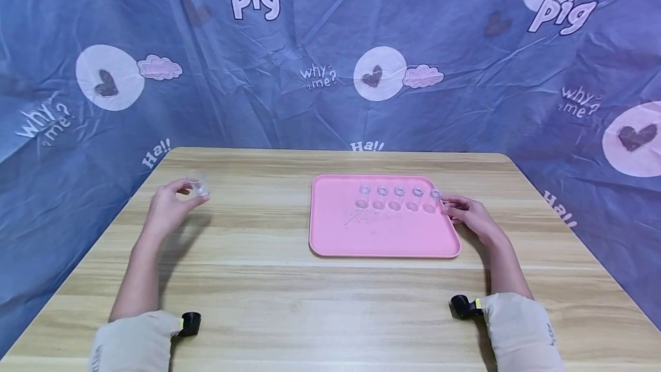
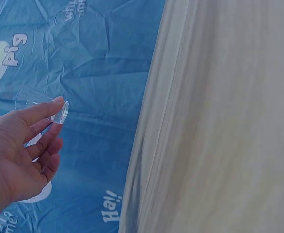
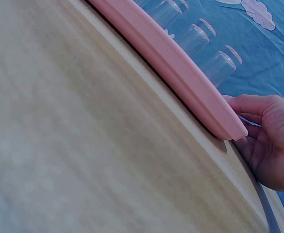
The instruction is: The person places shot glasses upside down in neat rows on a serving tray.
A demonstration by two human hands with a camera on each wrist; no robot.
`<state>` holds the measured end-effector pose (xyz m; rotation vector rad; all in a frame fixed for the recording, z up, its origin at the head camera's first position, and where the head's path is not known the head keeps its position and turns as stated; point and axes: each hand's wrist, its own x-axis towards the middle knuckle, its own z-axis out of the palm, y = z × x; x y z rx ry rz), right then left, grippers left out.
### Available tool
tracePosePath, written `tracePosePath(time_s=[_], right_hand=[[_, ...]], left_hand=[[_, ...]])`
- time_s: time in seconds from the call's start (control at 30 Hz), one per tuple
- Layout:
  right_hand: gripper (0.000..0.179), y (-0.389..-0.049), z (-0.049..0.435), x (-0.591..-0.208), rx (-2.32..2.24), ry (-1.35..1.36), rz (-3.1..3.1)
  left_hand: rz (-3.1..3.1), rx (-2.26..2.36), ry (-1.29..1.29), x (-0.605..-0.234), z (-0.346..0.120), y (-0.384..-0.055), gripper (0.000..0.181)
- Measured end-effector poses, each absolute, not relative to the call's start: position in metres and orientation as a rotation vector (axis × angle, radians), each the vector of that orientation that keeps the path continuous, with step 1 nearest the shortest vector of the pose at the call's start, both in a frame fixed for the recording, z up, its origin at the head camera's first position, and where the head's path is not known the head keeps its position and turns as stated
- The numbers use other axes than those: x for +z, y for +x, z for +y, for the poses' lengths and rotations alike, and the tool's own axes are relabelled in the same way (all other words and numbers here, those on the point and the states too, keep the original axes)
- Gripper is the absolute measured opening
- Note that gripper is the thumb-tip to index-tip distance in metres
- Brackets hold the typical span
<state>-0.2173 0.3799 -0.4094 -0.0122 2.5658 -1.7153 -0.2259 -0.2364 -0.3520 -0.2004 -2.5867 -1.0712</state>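
Note:
My left hand (image 1: 172, 202) pinches a small clear cup (image 1: 198, 183) between thumb and fingers above the table's left side. In the left wrist view, the cup (image 2: 45, 106) has a thick base, and the other fingers of the left hand (image 2: 23, 150) are loosely curled. A pink tray (image 1: 382, 245) lies right of centre, with a row of several similar clear cups (image 1: 395, 198) near its far side. At the tray's right edge, my right hand (image 1: 472, 217) grips the rim beside the end cup. The right wrist view partly hides its fingertips behind the tray (image 3: 200, 90).
The wood-grain table (image 1: 258, 303) extends around the tray. A blue printed cloth (image 1: 330, 27) hangs behind and along both sides. Each sleeve has a black wrist device, one at the left (image 1: 190, 324) and one at the right (image 1: 465, 306).

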Motion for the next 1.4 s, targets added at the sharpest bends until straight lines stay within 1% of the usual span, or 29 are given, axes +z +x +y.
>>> tracePosePath(time_s=[0.33,0.8,1.4], right_hand=[[0.049,-0.218,0.379,-0.408,-1.705,0.0,2.566],[0.049,-0.217,0.379,-0.409,-1.694,0.001,2.578],[0.048,-0.218,0.378,-0.407,-1.688,0.004,2.578]], left_hand=[[-2.551,-1.1,-0.297,-0.353,-0.216,-0.238,0.031],[-2.586,-1.133,-0.368,-0.352,-0.184,-0.251,0.032],[-2.633,-1.159,-0.433,-0.349,-0.15,-0.26,0.034]])
